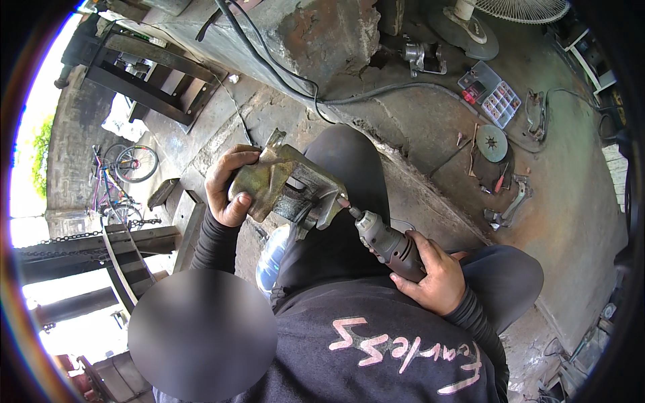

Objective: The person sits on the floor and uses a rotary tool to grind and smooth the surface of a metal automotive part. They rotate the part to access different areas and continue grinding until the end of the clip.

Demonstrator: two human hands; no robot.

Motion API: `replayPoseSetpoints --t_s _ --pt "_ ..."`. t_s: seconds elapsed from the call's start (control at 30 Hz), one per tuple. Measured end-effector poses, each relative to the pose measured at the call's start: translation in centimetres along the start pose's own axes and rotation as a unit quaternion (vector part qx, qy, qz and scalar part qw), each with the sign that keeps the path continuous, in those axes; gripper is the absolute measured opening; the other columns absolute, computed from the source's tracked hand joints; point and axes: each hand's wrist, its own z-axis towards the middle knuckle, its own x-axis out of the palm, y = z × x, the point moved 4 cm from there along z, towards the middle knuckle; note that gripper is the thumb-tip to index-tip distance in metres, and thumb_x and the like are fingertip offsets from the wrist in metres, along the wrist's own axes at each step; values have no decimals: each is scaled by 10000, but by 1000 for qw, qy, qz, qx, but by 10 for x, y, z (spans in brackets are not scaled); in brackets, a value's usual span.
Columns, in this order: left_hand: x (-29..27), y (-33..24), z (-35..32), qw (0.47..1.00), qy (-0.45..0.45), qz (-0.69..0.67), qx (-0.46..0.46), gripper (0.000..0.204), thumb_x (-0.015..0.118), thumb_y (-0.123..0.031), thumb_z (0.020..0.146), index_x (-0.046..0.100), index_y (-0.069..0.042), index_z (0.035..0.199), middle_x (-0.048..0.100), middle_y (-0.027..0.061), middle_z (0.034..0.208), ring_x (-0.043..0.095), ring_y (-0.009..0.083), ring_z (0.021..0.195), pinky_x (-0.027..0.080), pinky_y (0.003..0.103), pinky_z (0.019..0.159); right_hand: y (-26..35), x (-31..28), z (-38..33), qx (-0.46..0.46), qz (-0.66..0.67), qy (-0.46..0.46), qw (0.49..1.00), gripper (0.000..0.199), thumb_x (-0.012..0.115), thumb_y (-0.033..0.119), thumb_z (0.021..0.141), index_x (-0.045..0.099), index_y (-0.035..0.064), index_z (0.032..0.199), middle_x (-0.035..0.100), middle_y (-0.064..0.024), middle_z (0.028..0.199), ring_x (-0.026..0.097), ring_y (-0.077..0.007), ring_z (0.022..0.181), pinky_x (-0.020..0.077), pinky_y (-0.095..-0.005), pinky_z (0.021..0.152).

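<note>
My left hand (pixel 228 185) is closed around one end of a worn brake caliper (pixel 274 180), thumb in front and fingers over the far side. The caliper is held tilted above my knee, its bracket arms toward the right. In my right hand (pixel 438 274) is a dark grey rotary tool (pixel 391 243), gripped round its rear body. Its nose points up and left at the caliper. A small pinkish grinding bit (pixel 343 201) at the tip meets the edge of the caliper's right arm; whether it is spinning I cannot tell.
Another caliper (pixel 424 59) and an open organizer box (pixel 500 104) of small parts lie on the floor ahead right. Closer are a round disc (pixel 492 142) and a screwdriver (pixel 499 183). A fan (pixel 470 30) stands behind. A hose (pixel 383 89) crosses the floor; steel frames (pixel 144 94) stand left.
</note>
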Motion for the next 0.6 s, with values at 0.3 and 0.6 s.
replayPoseSetpoints --t_s 0.3,0.6 --pt "1 2 0 1000 -7 -13 -11 742 671 -593 832 618 89 1120 645 243 1087 636 318 1008 483 393 908 -4 3 0 0 19 3 1000 737 808 324 756 489 29 1352 660 -172 966 688 -344 809 554 -405 719" --pt "0 9 -4 1000 -14 -10 -25 748 661 -595 827 618 92 1120 645 241 1094 634 315 1017 481 392 915 -7 6 0 -6 16 6 1000 740 795 338 777 477 25 1366 658 -191 1000 689 -359 821 557 -407 729"
